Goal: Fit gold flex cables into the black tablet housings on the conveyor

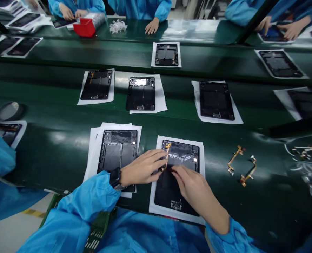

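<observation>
Head view: left hand (142, 168), fingers closed narrow, pinches thin gold flex cable (167, 156), which is laid across matte black tablet housing (177, 189) at centre, on white paper sheet (152, 196). Right hand (191, 186), fingers together, is pressed flat on housing just beside cable, nothing held. Two spare flex cables (242, 166) are left at 3 o'clock on glossy green belt (266, 189), open room around them.
</observation>
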A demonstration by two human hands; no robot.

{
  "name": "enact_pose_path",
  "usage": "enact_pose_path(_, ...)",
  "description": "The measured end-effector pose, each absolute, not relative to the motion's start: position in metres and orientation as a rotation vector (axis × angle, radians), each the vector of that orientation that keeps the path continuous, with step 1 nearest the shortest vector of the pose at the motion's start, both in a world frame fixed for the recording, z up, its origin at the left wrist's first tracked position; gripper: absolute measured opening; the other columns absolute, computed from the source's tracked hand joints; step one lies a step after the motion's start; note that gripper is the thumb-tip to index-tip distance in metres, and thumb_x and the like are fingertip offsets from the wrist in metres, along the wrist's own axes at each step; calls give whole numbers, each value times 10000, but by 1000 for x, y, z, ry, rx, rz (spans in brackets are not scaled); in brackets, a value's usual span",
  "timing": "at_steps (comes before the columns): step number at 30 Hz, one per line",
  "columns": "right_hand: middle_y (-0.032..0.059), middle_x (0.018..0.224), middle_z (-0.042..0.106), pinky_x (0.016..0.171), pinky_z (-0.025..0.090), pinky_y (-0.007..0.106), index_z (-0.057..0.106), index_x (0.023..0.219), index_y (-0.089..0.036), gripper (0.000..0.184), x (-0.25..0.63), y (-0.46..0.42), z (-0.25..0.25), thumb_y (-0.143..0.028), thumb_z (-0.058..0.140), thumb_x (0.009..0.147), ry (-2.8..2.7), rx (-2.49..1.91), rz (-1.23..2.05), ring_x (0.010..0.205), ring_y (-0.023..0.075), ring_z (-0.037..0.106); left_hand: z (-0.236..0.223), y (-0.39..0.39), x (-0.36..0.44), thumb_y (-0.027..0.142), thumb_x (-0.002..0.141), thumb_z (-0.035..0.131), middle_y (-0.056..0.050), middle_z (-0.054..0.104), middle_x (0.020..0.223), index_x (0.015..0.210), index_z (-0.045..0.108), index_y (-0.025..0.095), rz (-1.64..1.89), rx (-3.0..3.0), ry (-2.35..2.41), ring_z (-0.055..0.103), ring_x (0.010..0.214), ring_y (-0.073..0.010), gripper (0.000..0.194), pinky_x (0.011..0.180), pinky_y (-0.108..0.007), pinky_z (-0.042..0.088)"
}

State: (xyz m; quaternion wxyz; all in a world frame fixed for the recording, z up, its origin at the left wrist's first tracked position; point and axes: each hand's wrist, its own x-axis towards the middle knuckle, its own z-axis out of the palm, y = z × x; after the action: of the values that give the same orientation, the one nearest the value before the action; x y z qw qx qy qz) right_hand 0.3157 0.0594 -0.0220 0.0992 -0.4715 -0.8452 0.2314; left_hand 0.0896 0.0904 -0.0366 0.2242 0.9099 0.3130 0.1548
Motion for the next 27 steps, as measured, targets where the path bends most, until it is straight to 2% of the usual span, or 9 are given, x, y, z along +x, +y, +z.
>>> enact_pose_path(3, 75, 897, 662, 704, 489, 320, 581, 1009, -174, 249, 299, 62, -22, -49, 376, 942, -2676, -1378, 549, 783, 210, 641, -37, 92, 84, 268, 896, 618, -175, 388, 1481, 1412, 376, 108, 435, 2477, 907, 310, 1416, -272, 592, 1148, -447, 346)
enact_pose_path(8, 70, 835, 641, 623, 466, 294, 583, 919, -163, 289, 289, 64, -18, 28, 370, 878, -2849, -1301, 381, 721, 201, 624, -43, 91, 83, 317, 826, 723, -197, 397, 1467, 1413, 338, 119, 425, 2456, 924, 368, 1383, -298, 730, 1125, -445, 365)
enact_pose_path(17, 90, 949, 668, 688, 524, 306, 581, 1061, -142, 286, 288, 61, -31, 1, 381, 914, -2637, -1169, 401, 795, 209, 653, -48, 90, 84, 210, 868, 628, -194, 397, 1473, 1387, 348, 123, 414, 2468, 944, 388, 1374, -311, 596, 1111, -442, 363)
enact_pose_path(20, 76, 956, 679, 687, 534, 294, 578, 1077, -156, 242, 294, 58, -35, -31, 432, 931, -2546, -1199, 501, 795, 197, 664, -48, 91, 83, 281, 874, 647, -212, 389, 1476, 1405, 324, 110, 417, 2464, 926, 382, 1378, -317, 645, 1107, -449, 362)
enact_pose_path(22, 80, 993, 684, 745, 545, 296, 575, 1100, -157, 216, 299, 55, -37, -55, 471, 941, -2469, -1192, 548, 852, 195, 670, -48, 91, 83, 321, 862, 677, -214, 381, 1481, 1416, 308, 107, 400, 2465, 928, 383, 1376, -323, 699, 1107, -448, 359)
enact_pose_path(24, 95, 1044, 681, 822, 543, 308, 575, 1119, -155, 206, 302, 52, -40, -74, 499, 946, -2414, -1173, 560, 937, 202, 663, -48, 91, 83, 327, 847, 704, -211, 376, 1487, 1418, 304, 109, 383, 2472, 931, 384, 1376, -324, 731, 1112, -441, 351)
enact_pose_path(27, 107, 1061, 681, 852, 540, 317, 578, 1122, -145, 209, 302, 48, -43, -67, 506, 942, -2411, -1149, 541, 975, 210, 658, -47, 91, 83, 322, 826, 736, -207, 377, 1489, 1414, 309, 113, 380, 2471, 944, 378, 1385, -309, 756, 1126, -421, 338)
